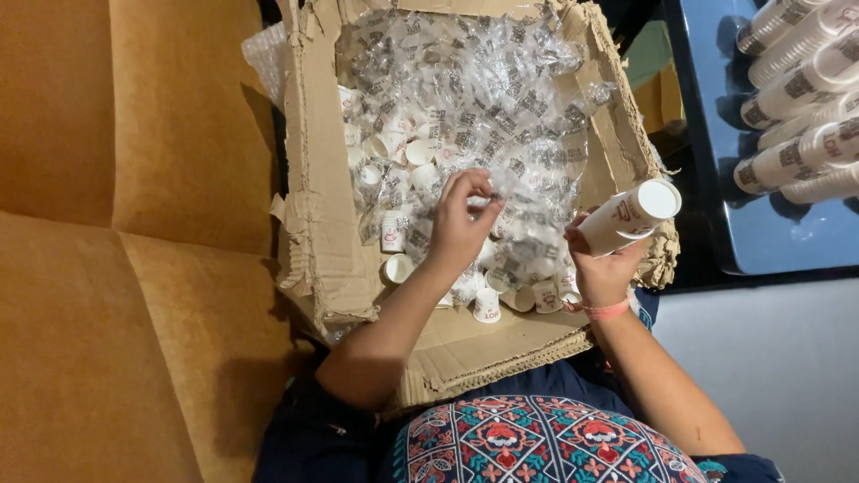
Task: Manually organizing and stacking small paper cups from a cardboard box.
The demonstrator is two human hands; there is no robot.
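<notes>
Two hands work over a torn cardboard box (pixel 313 224) resting on the person's lap. Small white paper cups (pixel 488 304) lie loose inside it, beneath and around the left hand (pixel 458 224), among crinkled clear plastic wrap (pixel 483 98) with dark print. That hand's fingertips pinch a fold of the wrap. At the box's right edge, the right hand (pixel 601 264) is closed around a short stack of nested cups (pixel 631 215), smooth and cylindrical, held tilted.
</notes>
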